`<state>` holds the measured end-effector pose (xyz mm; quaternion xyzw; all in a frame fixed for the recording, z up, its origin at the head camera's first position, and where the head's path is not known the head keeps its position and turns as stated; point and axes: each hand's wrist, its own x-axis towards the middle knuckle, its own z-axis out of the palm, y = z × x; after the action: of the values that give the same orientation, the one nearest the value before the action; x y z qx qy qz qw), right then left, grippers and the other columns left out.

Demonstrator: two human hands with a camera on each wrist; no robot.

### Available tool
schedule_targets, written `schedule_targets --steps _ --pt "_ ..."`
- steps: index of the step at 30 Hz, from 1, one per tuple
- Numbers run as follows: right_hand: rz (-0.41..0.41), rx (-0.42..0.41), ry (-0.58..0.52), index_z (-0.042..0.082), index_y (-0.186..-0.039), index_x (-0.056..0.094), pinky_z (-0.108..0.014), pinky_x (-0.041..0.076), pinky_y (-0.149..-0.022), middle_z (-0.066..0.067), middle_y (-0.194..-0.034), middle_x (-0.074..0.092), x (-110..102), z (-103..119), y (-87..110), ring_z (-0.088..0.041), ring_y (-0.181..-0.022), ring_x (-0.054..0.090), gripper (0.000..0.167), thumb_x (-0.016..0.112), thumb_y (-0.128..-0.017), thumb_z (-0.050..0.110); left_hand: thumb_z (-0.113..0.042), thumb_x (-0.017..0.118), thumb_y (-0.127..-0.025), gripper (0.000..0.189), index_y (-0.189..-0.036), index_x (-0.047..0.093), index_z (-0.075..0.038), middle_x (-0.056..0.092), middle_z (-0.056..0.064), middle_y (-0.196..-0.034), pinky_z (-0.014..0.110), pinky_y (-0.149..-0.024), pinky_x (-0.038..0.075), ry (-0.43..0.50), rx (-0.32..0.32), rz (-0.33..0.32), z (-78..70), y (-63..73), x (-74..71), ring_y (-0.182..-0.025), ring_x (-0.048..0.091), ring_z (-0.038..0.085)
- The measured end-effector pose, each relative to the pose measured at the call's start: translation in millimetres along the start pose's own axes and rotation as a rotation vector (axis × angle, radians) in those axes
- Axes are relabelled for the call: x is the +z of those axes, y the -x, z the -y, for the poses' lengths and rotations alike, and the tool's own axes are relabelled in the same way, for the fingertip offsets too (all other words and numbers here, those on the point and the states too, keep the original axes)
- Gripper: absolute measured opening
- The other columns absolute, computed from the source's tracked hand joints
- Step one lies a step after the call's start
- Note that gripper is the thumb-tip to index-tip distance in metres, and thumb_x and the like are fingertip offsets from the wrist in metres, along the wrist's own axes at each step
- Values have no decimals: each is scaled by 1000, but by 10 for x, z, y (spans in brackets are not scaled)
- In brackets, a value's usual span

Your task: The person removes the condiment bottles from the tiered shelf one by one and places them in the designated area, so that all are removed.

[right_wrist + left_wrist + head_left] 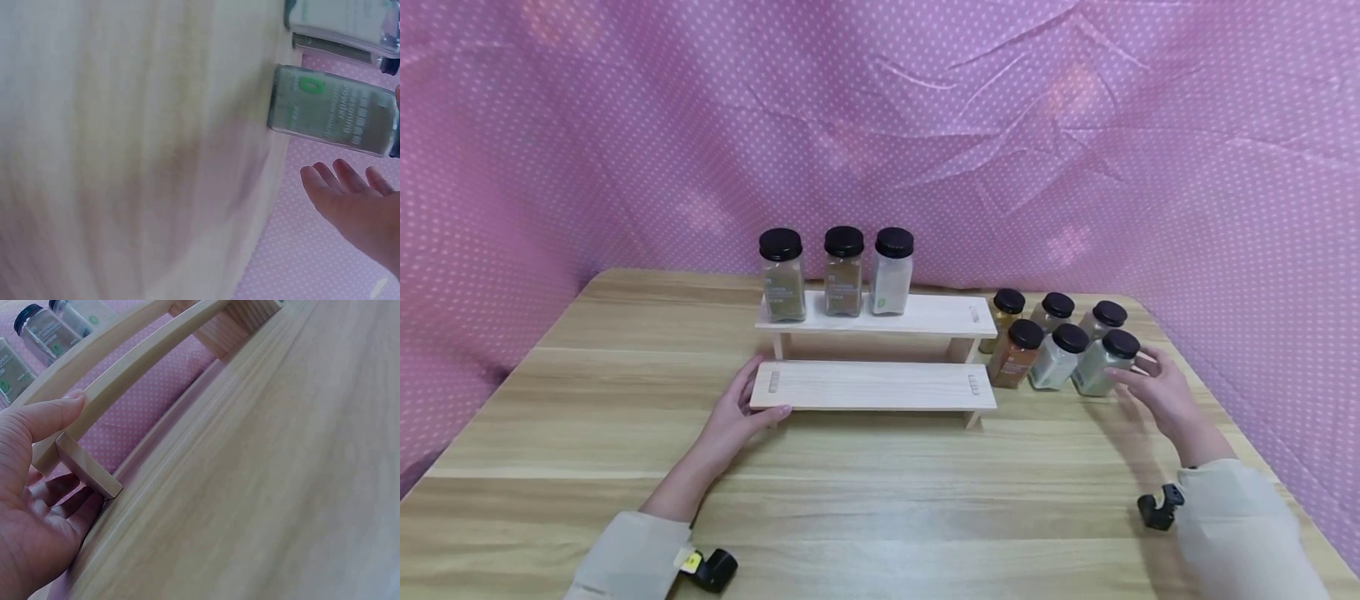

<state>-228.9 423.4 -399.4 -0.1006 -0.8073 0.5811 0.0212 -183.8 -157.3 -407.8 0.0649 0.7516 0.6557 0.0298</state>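
Note:
A two-step wooden shelf (pixel 872 386) stands on the table, its lower step nearer me. My left hand (pixel 733 421) grips the left end of that step; in the left wrist view the thumb (pixel 59 415) lies along its front edge and the other fingers curl in by the leg (pixel 90 467). On the upper step (pixel 940 314) stand three black-lidded spice jars, with one jar (pixel 784 287) at the left end. My right hand (pixel 1165 398) is beside the front right jar (pixel 1097 367) of a group, its fingers loosely extended; in the right wrist view they are apart from the jar's glass (pixel 334 112).
Several more spice jars are grouped right of the shelf, among them an orange-brown one (pixel 1013 362) and a white one (pixel 1054 364). A pink dotted cloth (pixel 880 125) hangs behind the wooden table (pixel 880 500).

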Motion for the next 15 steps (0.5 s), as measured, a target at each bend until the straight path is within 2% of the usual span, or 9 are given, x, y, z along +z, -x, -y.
schedule_targets --steps 4,5,7,10,11,15 --pt "33 -43 54 6 -138 9 -31 33 -91 -28 -136 12 31 256 143 -27 -119 29 85 65 -77 24 -10 69 -72 89 -139 11 -10 32 19 -132 30 -89 31 0 2 1 0 0 -5 -115 34 26" --pt "31 -63 25 6 -137 12 -32 33 -90 -26 -135 18 32 288 159 -27 -118 31 81 65 -78 20 -10 69 -72 89 -139 10 -10 32 19 -132 31 -90 31 0 3 2 1 1 -7 -115 34 26" --pt "53 -92 34 3 -137 8 -43 26 -94 -28 -135 15 53 404 226 -36 -119 26 82 63 -79 19 -10 69 -72 89 -139 10 -10 32 19 -132 30 -89 31 0 5 3 1 2 -10 -115 34 27" --pt "55 -94 56 2 -137 7 -44 23 -95 -28 -136 13 37 471 224 -39 -119 23 82 62 -79 19 -10 69 -72 89 -139 10 -9 33 19 -131 24 -87 33 0 7 5 2 1 -11 -114 34 27" --pt "34 -95 43 5 -137 10 -40 27 -95 -25 -136 18 14 440 188 -34 -119 28 80 63 -79 18 -10 69 -72 89 -139 10 -9 33 19 -131 22 -85 33 3 8 6 2 0 -10 -114 34 27" --pt "29 -99 97 4 -137 9 -41 22 -97 -24 -137 15 -25 499 154 -33 -121 24 80 63 -79 20 -10 70 -72 89 -138 11 -8 33 19 -131 18 -83 34 11 11 8 2 -1 -6 -114 35 27"
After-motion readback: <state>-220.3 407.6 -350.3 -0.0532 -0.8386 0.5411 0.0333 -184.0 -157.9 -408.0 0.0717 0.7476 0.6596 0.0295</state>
